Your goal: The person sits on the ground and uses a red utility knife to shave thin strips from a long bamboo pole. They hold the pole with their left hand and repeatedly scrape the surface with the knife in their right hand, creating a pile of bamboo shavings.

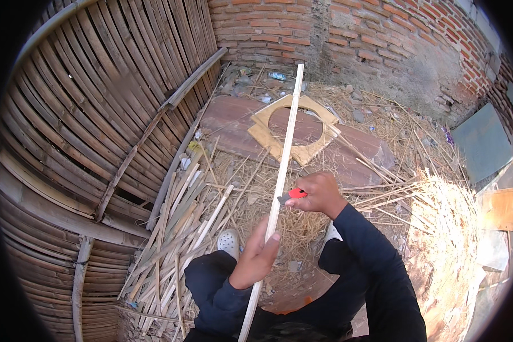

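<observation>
1. Nearest the camera are the person's dark-sleeved forearms and knees, coming in from the lower edge; a pale shoe (229, 241) shows between them on the ground.
2. The left hand (257, 256) has its fingers wrapped around the lower part of a long, thin bamboo strip (285, 145), thumb lying along it.
3. The strip runs steeply up from the lower edge, past both hands, towards the brick wall (347, 34), its far end free in the air.
4. The right hand (320, 194) is closed on a red-handled knife (293, 195), whose small blade meets the strip's right edge just above the left hand.
5. Under the hands the ground is covered with dry shavings and straw; a pile of split bamboo slats (179, 228) lies to the left.
6. A woven bamboo wall (91, 114) fills the left side.
7. Beyond the strip, a flat wooden board with a round hole (299, 149) rests on a reddish slab (228, 122).
</observation>
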The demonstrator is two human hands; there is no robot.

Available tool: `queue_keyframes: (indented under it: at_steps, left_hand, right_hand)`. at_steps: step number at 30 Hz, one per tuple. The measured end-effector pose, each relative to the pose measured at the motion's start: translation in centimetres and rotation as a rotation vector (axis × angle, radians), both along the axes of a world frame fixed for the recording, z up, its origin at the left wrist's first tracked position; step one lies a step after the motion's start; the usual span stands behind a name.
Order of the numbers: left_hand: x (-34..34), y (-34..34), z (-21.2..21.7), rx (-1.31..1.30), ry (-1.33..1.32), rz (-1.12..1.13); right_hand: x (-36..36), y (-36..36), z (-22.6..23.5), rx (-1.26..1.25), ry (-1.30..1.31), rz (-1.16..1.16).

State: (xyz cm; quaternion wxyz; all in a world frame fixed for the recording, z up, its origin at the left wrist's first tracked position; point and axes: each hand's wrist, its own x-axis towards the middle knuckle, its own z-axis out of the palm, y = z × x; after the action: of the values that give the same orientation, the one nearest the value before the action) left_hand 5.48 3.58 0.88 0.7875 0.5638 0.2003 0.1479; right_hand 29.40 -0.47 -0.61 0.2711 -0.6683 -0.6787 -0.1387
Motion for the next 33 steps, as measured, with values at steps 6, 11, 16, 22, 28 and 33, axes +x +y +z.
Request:
queue_keyframes:
  at_steps: [6,11,16,22,28,33]
  left_hand:
    - [-0.5,0.4,0.1,-0.052,0.011,-0.003]
    - [-0.9,0.3,0.4,0.003,0.06,-0.011]
    - [-1.3,-0.8,-0.5,0.022,0.039,-0.032]
    - [-1.3,-0.4,0.1,-0.063,0.056,-0.007]
    - [-1.6,-2.0,-0.5,-0.177,-0.005,-0.085]
    - [-1.6,-2.8,-1.4,-0.061,0.015,-0.09]
  right_hand:
    - [0.4,0.8,-0.4,0.047,-0.06,-0.012]
    - [1.2,1.3,-0.2,0.054,0.038,-0.161]
    - [3.5,1.4,-0.8,-0.057,0.167,-0.345]
    - [0.2,1.6,-1.2,-0.105,0.135,-0.126]
    - [5.5,1.3,-1.5,-0.002,0.142,-0.269]
    - [7.7,1.4,-2.2,0.053,0.121,-0.378]
